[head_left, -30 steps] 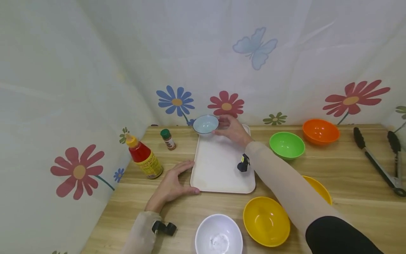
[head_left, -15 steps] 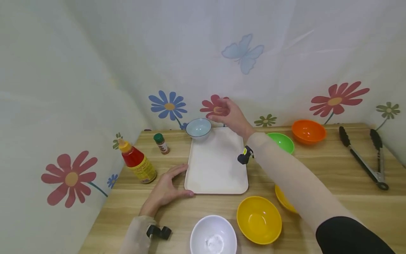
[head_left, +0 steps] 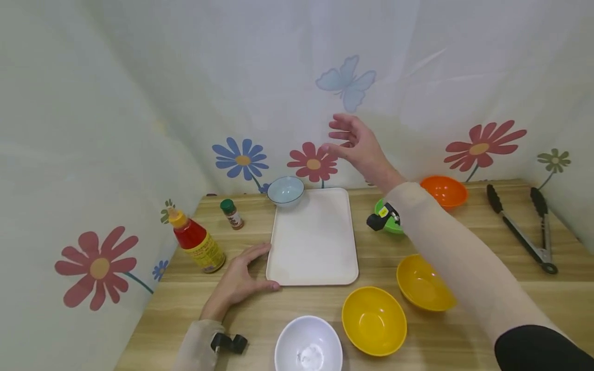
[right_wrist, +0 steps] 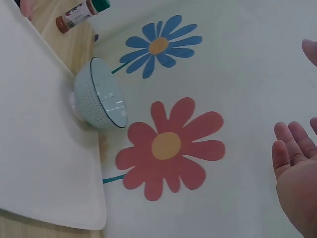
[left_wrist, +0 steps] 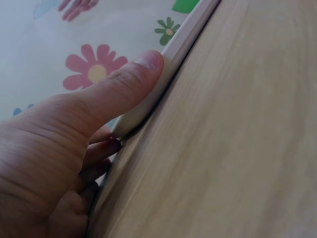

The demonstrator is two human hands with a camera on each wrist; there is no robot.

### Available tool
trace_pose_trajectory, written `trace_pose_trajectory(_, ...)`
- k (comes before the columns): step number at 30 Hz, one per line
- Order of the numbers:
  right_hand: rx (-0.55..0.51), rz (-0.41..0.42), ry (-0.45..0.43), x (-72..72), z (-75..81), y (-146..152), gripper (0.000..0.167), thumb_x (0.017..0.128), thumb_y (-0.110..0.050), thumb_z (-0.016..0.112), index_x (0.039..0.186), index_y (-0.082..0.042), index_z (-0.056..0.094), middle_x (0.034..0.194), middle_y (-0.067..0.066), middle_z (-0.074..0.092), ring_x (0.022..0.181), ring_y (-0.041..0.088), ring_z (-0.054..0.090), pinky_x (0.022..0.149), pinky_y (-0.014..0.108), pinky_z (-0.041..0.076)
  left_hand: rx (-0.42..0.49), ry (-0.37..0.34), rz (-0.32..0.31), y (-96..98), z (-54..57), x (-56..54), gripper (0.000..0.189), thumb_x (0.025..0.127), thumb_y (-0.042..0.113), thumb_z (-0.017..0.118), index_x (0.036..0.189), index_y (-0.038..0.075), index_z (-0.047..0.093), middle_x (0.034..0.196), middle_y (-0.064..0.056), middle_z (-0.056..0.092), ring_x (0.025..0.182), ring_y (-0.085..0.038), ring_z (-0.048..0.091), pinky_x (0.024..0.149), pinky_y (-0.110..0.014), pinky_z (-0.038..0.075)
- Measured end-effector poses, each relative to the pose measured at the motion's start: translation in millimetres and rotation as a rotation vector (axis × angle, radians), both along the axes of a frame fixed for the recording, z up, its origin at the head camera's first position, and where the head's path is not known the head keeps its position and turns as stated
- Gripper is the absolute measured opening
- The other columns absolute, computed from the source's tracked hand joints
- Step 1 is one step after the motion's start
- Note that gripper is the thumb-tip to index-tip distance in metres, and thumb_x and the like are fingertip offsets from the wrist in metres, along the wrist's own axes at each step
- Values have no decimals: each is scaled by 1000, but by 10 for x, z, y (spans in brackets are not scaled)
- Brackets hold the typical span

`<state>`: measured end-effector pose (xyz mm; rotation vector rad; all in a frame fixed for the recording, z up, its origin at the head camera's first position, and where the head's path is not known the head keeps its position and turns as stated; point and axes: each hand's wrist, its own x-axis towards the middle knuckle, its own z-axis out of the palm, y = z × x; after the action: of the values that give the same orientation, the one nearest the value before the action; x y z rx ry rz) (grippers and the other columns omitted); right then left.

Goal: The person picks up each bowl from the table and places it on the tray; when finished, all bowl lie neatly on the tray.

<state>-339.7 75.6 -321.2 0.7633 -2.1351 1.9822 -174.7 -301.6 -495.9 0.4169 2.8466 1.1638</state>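
Note:
My left hand [head_left: 238, 281] touches the near left corner of a white rectangular tray [head_left: 312, 247]. In the left wrist view, the thumb [left_wrist: 131, 84] lies against the tray's rim, with the other fingers along the adjoining side and partly hidden. A small pale blue bowl [head_left: 285, 191] with a dark rim stands upright at the tray's far left corner. Up in front of the curtain, my right hand [head_left: 364, 147] holds nothing, its fingers loosely bent and apart from the bowl. The right wrist view shows the same bowl [right_wrist: 96, 94] on the tray surface.
Left of the tray stand a red sauce bottle [head_left: 197, 242] and a green-capped spice jar [head_left: 232, 214]. Nearer are a white bowl [head_left: 308, 342] and two yellow bowls [head_left: 374, 322]. A green bowl [head_left: 393, 224], orange bowl [head_left: 444, 190] and tongs [head_left: 522, 234] lie right.
My right hand has let go of the pale blue bowl and risen up and to the right. The bowl stays at the tray's corner. The left hand keeps its place, while the head view has shifted slightly.

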Motion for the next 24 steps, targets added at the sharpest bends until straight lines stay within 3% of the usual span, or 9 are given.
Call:
trace_pose_trajectory(8,-63,-57,27,63,211,435,79,100,-11,84,167,-9,44,166,14,53,149,29,54,110,22,57,-13,17,1,-34,-1,3,108,70,58,104,162,24,60,171,-5,53,161,-38,44,133,-64,35)
trace_pose_trajectory(14,-61,-126,40,123,249,823,81,100,-10,84,169,-11,42,169,15,50,152,29,52,117,28,50,-4,9,6,-36,16,12,108,69,57,105,162,24,60,171,-6,52,162,-38,43,133,-64,34)
trace_pose_trajectory(18,-104,-170,20,181,249,1127,82,100,-8,83,170,-13,41,170,17,47,154,30,49,116,24,48,-12,15,-1,-29,4,12,108,70,58,104,162,23,60,171,-7,52,161,-39,43,133,-65,35)
trace_pose_trajectory(24,7,-317,-10,313,184,1525,83,103,-17,81,173,-23,36,176,5,44,160,22,43,117,13,46,-21,20,8,-51,34,26,109,69,56,105,162,23,60,171,-6,53,161,-38,44,133,-63,35)
